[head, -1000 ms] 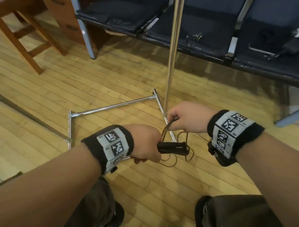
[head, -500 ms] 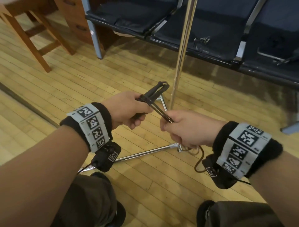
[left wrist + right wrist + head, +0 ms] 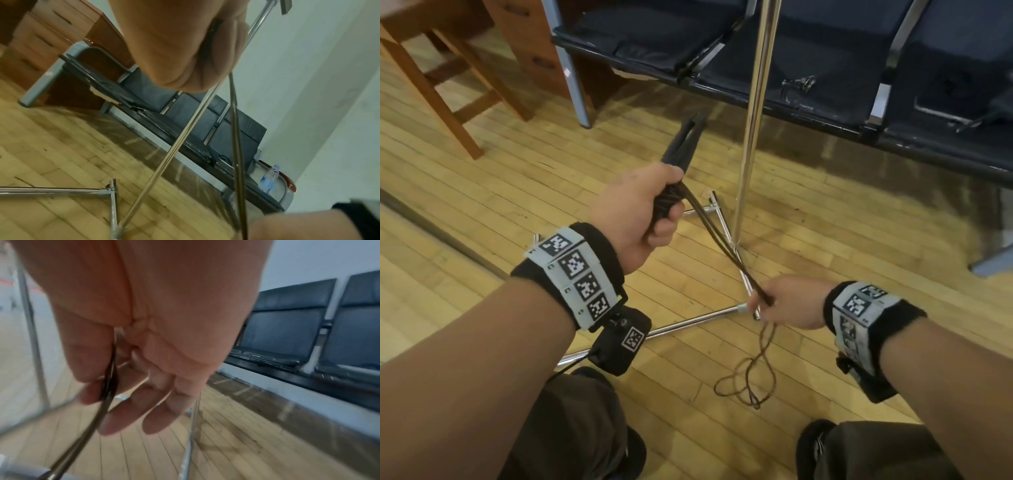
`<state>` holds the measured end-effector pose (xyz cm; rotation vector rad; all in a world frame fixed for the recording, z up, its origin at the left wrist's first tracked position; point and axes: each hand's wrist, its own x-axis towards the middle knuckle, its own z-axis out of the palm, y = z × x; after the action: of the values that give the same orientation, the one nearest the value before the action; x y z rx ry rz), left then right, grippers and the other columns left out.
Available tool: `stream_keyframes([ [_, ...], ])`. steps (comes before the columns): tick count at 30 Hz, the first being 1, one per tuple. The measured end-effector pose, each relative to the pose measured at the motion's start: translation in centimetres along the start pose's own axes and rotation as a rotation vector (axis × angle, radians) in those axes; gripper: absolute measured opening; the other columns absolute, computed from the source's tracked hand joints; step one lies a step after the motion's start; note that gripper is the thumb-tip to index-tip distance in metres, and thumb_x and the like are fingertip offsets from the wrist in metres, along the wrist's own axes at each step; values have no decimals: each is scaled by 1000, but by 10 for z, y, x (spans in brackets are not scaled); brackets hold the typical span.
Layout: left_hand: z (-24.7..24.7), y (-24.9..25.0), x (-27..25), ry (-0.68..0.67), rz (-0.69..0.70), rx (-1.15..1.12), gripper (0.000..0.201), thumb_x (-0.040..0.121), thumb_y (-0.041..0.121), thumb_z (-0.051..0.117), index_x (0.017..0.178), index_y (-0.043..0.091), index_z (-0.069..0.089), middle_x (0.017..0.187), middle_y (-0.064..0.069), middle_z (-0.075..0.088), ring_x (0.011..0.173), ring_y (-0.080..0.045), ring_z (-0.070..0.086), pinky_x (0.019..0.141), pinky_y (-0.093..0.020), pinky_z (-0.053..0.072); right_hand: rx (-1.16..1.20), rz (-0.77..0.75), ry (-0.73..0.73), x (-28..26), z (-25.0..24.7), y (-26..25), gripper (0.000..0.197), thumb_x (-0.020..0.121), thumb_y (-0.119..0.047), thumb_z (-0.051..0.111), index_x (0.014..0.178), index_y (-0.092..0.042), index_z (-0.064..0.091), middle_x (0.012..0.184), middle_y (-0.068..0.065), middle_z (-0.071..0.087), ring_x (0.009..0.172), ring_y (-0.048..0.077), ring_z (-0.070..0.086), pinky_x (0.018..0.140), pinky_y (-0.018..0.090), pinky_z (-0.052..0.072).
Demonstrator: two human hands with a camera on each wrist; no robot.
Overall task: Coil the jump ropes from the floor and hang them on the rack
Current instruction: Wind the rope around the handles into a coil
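Observation:
My left hand (image 3: 650,212) grips the two black handles (image 3: 683,144) of a jump rope, which stick up and away from the fist. The brown cord (image 3: 726,243) runs doubled and taut from that fist down to my right hand (image 3: 780,301), which pinches it between thumb and forefinger. Below the right hand the cord's slack (image 3: 748,380) lies in loose loops on the wooden floor. The chrome rack's upright pole (image 3: 755,113) rises just beyond the hands, and its base bars (image 3: 698,318) lie on the floor beneath them. In the right wrist view the cord (image 3: 109,382) passes under the thumb.
A row of dark padded seats (image 3: 825,58) stands behind the rack. A wooden desk with drawers (image 3: 527,44) and a wooden chair leg (image 3: 431,92) are at the back left. A water bottle (image 3: 268,177) sits at the far end of the seats. My knees are at the bottom.
My left hand has lifted the handles up and away, while my right hand slid down the cord toward me. The doubled cord between them is longer and taut.

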<state>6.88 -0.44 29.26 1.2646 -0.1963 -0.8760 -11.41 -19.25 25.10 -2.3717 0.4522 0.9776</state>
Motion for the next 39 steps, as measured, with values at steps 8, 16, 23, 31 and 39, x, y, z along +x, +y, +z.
stream_keyframes([
  [8, 11, -20, -6, -143, -24, 442, 22, 84, 31, 66, 95, 13, 65, 64, -9, 60, 44, -19, 47, 37, -25, 35, 140, -217, 202, -20, -40, -23, 96, 82, -57, 74, 158, -48, 17, 162, -20, 34, 144, 6, 38, 115, 35, 35],
  [16, 13, -16, -6, -186, -70, 302, 9, 93, 20, 69, 98, 13, 68, 74, -12, 66, 57, -22, 61, 44, -27, 49, 579, -415, 167, -21, -30, -40, 24, 108, -26, 48, 108, -12, 67, 61, -3, 52, 57, 17, 49, 73, 34, 60],
  [23, 18, -13, -15, -431, -238, 429, 19, 89, 16, 65, 108, 11, 64, 68, -7, 62, 49, -17, 53, 41, -23, 41, 239, -189, 80, -20, -28, -15, 25, 101, -48, 53, 93, -30, 69, 69, -9, 55, 58, 12, 52, 61, 30, 52],
  [31, 63, -47, -35, -561, -283, 1601, 20, 95, 41, 68, 105, 24, 68, 82, 2, 78, 57, -10, 63, 53, -23, 52, -198, -176, 227, -32, -50, -33, 17, 97, -41, 63, 90, -28, 71, 81, -2, 69, 76, 19, 65, 76, 43, 60],
  [39, 42, -30, -10, -140, -223, 1302, 6, 97, 25, 63, 96, 20, 66, 67, -1, 68, 47, -14, 60, 44, -24, 48, -62, -249, 352, -51, -41, -64, 28, 105, -46, 43, 95, -29, 63, 74, -5, 62, 61, 10, 55, 55, 33, 49],
])
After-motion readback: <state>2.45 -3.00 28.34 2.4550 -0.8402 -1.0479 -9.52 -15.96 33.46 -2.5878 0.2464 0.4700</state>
